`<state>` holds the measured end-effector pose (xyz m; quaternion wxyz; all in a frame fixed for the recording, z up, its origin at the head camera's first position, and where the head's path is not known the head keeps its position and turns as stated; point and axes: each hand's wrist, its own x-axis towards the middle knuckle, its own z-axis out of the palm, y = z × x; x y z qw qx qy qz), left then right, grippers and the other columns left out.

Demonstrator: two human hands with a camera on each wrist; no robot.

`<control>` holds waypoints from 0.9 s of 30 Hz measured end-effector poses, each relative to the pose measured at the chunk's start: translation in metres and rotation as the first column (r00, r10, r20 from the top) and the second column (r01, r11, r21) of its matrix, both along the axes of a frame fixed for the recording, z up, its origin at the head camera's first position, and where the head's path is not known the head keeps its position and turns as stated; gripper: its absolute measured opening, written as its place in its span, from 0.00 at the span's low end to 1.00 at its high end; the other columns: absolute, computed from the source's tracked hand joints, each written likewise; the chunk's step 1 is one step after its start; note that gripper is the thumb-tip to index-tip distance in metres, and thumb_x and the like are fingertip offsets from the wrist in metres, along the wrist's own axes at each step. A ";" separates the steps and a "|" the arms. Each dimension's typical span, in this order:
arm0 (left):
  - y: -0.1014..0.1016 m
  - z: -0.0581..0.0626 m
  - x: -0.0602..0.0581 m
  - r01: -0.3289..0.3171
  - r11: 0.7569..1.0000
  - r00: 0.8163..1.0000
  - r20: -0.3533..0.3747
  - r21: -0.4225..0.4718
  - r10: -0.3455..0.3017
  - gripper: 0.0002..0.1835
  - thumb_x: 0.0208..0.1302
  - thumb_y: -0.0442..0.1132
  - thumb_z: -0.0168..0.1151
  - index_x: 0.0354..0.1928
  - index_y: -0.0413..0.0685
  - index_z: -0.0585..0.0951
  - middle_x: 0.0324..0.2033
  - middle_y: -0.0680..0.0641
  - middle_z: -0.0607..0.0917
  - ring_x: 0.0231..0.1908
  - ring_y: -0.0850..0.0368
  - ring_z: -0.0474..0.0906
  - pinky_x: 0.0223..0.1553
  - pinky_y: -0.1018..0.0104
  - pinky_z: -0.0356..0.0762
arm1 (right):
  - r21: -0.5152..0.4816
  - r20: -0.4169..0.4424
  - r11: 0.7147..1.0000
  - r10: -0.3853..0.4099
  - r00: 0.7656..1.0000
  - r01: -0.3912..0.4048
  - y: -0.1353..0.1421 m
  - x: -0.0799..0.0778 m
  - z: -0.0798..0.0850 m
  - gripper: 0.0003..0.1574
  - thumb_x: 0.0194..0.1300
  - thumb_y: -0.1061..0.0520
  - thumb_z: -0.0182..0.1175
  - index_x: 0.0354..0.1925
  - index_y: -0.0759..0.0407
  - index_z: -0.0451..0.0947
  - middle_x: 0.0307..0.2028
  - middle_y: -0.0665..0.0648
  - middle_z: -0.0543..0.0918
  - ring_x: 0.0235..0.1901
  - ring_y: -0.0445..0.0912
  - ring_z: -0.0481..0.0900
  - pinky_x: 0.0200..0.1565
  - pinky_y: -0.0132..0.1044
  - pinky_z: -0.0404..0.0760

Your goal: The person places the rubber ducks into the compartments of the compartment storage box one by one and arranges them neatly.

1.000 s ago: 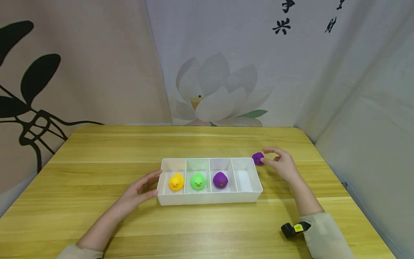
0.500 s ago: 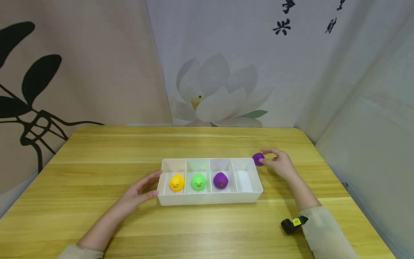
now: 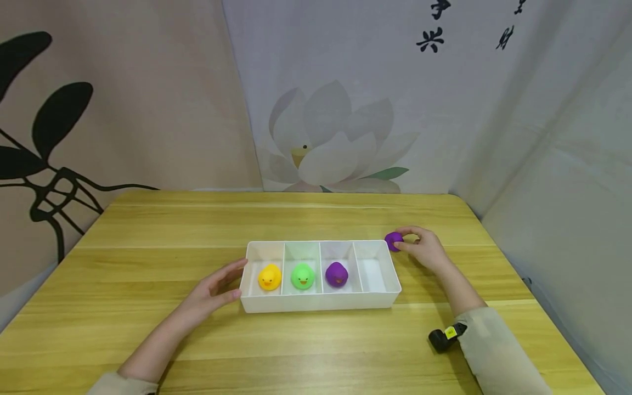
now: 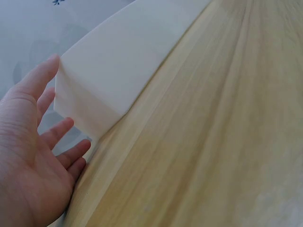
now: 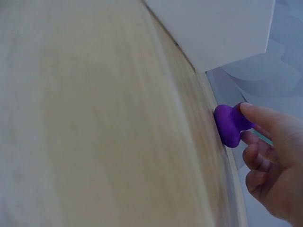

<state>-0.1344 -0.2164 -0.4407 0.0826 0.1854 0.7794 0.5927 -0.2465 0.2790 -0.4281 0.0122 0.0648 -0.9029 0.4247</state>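
My left hand [image 3: 209, 293] touches the left end of a white divided box [image 3: 316, 303], thumb at the near corner and forefinger at the far one; its other fingers [image 4: 73, 151] are spread beside the end wall. Past the box's far right corner, my right hand [image 3: 427, 249] pinches a purple rubber duck [image 5: 228, 125] by its head between thumb and forefinger. Its body is low at the table surface. Inside the box sit a yellow duck [image 3: 269, 278], a green duck [image 3: 303, 276] and another purple duck [image 3: 337, 275], one per compartment. The rightmost compartment [image 3: 373, 274] holds nothing.
The box stands on a wooden table [image 3: 197, 351]. A printed cloth backdrop [image 3: 345, 109] hangs behind its far edge, and a pale curtain [image 3: 568, 192] hangs along the right. A black wrist camera [image 3: 444, 337] sticks out by the right sleeve.
My right thumb and forefinger have moved slightly left and closed onto the purple duck's head. The left hand, the box and the ducks in it stay where they were.
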 end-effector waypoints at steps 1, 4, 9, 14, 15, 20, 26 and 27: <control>0.000 0.000 0.000 0.000 1.000 1.000 -0.001 -0.001 0.000 0.31 0.67 0.34 0.58 0.71 0.47 0.62 0.65 0.35 0.66 0.64 0.35 0.60 0.55 0.59 0.68 | 0.006 0.000 1.000 -0.001 1.000 0.001 0.000 0.000 0.000 0.25 0.60 0.54 0.67 0.52 0.66 0.78 0.52 0.66 0.79 0.55 0.59 0.70 0.52 0.50 0.70; 0.000 0.001 0.001 -0.003 1.000 1.000 0.001 0.002 0.003 0.32 0.67 0.34 0.58 0.71 0.47 0.62 0.65 0.35 0.66 0.64 0.35 0.60 0.56 0.51 0.66 | 0.013 0.002 1.000 -0.008 1.000 0.008 -0.001 -0.001 0.000 0.23 0.60 0.54 0.68 0.51 0.65 0.78 0.50 0.65 0.80 0.47 0.56 0.73 0.44 0.43 0.72; 0.000 0.001 0.001 -0.003 1.000 1.000 -0.006 -0.002 0.003 0.31 0.67 0.34 0.58 0.71 0.48 0.62 0.65 0.35 0.66 0.63 0.35 0.61 0.56 0.44 0.64 | 0.008 -0.004 1.000 -0.017 1.000 0.017 -0.001 -0.001 0.000 0.22 0.59 0.56 0.68 0.50 0.65 0.79 0.46 0.64 0.81 0.27 0.48 0.70 0.28 0.34 0.70; 0.000 0.001 0.000 -0.001 1.000 1.000 -0.014 0.001 0.001 0.31 0.67 0.34 0.57 0.71 0.46 0.62 0.65 0.34 0.66 0.63 0.34 0.60 0.56 0.42 0.63 | -0.012 -0.001 0.999 -0.037 0.999 0.037 0.000 0.001 0.001 0.22 0.59 0.55 0.68 0.50 0.64 0.79 0.44 0.64 0.82 0.20 0.43 0.65 0.22 0.31 0.67; 0.000 0.001 0.000 -0.001 1.000 1.000 -0.015 0.001 0.001 0.31 0.67 0.34 0.57 0.71 0.46 0.62 0.65 0.34 0.66 0.63 0.34 0.60 0.56 0.41 0.63 | -0.016 0.002 0.999 -0.039 0.999 0.039 0.000 0.002 0.001 0.22 0.60 0.55 0.68 0.51 0.64 0.79 0.44 0.64 0.81 0.19 0.43 0.65 0.22 0.31 0.67; 0.001 0.001 0.001 -0.006 1.000 1.000 -0.008 0.004 0.006 0.31 0.67 0.34 0.58 0.71 0.47 0.62 0.66 0.34 0.65 0.64 0.34 0.59 0.57 0.36 0.60 | -0.034 0.003 0.998 -0.053 0.999 0.053 0.001 0.004 0.003 0.23 0.60 0.56 0.68 0.52 0.63 0.79 0.39 0.62 0.81 0.18 0.41 0.64 0.19 0.30 0.66; 0.002 0.001 0.001 -0.007 1.000 1.000 -0.003 0.006 0.007 0.32 0.67 0.34 0.58 0.71 0.46 0.62 0.66 0.34 0.65 0.64 0.34 0.60 0.57 0.36 0.60 | -0.054 -0.015 0.997 -0.060 0.998 0.059 0.002 0.008 0.009 0.23 0.59 0.58 0.68 0.53 0.63 0.78 0.38 0.63 0.79 0.18 0.41 0.65 0.18 0.30 0.66; 0.002 0.001 0.001 -0.009 1.000 1.000 -0.004 0.004 0.009 0.32 0.67 0.34 0.58 0.71 0.46 0.62 0.65 0.34 0.66 0.64 0.34 0.60 0.57 0.37 0.60 | -0.059 -0.024 0.997 -0.059 0.998 0.057 0.002 0.009 0.010 0.23 0.59 0.58 0.68 0.53 0.63 0.78 0.39 0.63 0.79 0.18 0.41 0.65 0.18 0.30 0.66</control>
